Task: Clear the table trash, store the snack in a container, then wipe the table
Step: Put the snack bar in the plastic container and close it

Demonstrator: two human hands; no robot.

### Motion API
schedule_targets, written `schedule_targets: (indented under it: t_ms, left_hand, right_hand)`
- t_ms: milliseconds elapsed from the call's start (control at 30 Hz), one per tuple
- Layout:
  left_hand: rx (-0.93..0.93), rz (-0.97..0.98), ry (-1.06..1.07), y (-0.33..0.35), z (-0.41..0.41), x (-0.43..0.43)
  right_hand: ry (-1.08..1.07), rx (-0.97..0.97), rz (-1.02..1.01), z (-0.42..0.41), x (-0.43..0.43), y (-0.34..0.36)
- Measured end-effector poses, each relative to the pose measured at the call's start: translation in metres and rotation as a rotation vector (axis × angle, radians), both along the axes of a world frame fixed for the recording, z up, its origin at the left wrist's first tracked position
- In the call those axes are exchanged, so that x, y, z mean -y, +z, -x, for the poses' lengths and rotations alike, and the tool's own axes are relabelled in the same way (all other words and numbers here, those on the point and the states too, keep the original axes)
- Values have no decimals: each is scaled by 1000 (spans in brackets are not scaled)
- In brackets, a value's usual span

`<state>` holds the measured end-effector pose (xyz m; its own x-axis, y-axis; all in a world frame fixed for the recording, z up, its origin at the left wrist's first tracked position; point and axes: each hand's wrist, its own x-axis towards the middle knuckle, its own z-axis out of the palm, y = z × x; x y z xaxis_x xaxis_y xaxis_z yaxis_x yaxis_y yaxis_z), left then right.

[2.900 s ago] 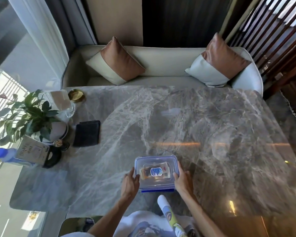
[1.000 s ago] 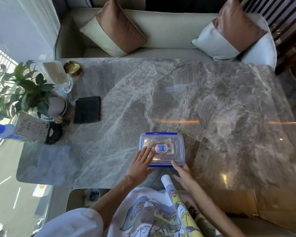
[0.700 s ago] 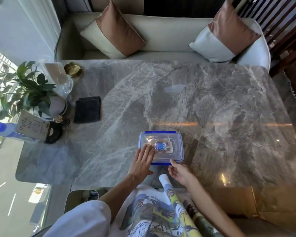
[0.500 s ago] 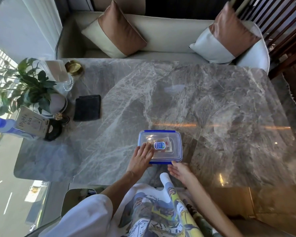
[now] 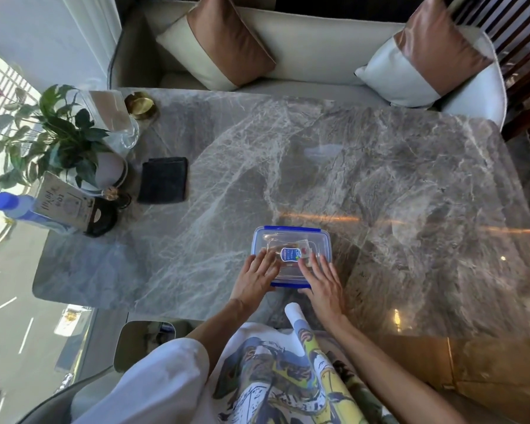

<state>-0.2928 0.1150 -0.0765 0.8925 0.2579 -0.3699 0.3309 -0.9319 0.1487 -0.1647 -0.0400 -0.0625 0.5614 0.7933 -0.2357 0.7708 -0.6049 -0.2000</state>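
A clear plastic container [image 5: 291, 240] with a blue-edged lid sits near the front edge of the grey marble table [image 5: 380, 185]. Through the lid I see the wrapped snack [image 5: 290, 254] with its blue label. My left hand [image 5: 256, 278] lies flat on the lid's near left part, fingers spread. My right hand [image 5: 322, 281] lies flat on the near right part, fingers spread too. Both palms rest on the lid rather than gripping it. A folded dark cloth [image 5: 162, 180] lies at the table's left.
At the left end stand a potted plant [image 5: 58, 139], a glass jar [image 5: 117, 120], a brass dish [image 5: 140, 105], a blue-capped bottle [image 5: 16, 209] and a card on a black stand [image 5: 71, 206]. A sofa with two cushions [image 5: 224, 41] lines the far side.
My right hand has moved from the container's front edge up onto the lid. My left hand stays flat on the lid. The container has not shifted.
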Motion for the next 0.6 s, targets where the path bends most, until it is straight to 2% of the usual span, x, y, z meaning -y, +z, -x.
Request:
schedule_targets:
  t_ms: [233, 367, 400, 500, 600]
  left_hand:
    - [21, 33, 13, 2, -13, -9]
    - [54, 54, 28, 6, -18, -28]
    - [64, 56, 70, 9, -19, -30]
    - [82, 119, 344, 20, -25, -19]
    - [219, 397, 794, 23, -29, 7]
  right_hand:
    - [-43, 37, 12, 3, -14, 11]
    - [28, 110, 120, 10, -19, 25]
    - [61, 74, 132, 11, -18, 28]
    - [78, -125, 37, 2, -18, 32]
    - [-110, -264, -138, -16, -25, 30]
